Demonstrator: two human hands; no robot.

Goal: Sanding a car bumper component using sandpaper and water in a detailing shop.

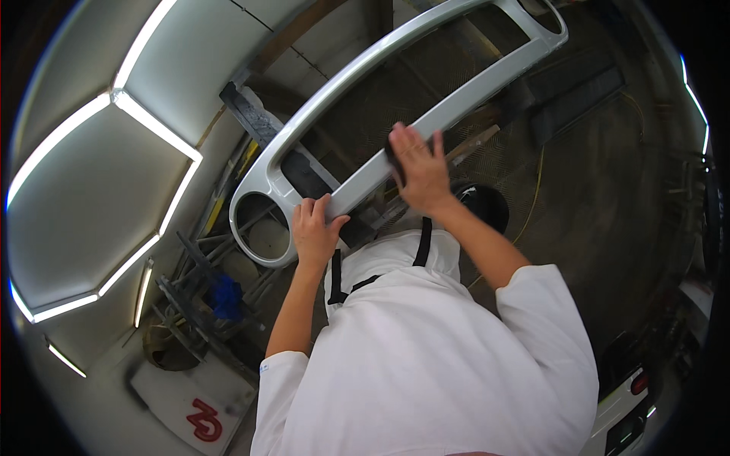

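Observation:
A long light-silver car front panel [471, 94] with round lamp openings at its ends lies at a slant in front of me, running from lower left to upper right. My left hand [314, 232] grips its near bar beside the left round opening, fingers over the edge and thumb to the side. Farther right along the same bar, my right hand [423, 173] presses a dark pad [393, 161] on the surface, fingers extended over it. The pad is mostly hidden beneath the palm, and the hand is slightly blurred.
Under the panel shows a support stand with a padded grey arm [255, 114]. A black round object [484, 208] sits by my right forearm. A yellow hose or cord [537, 190] runs along the floor. Metal racks with a blue bundle [226, 296] stand at left.

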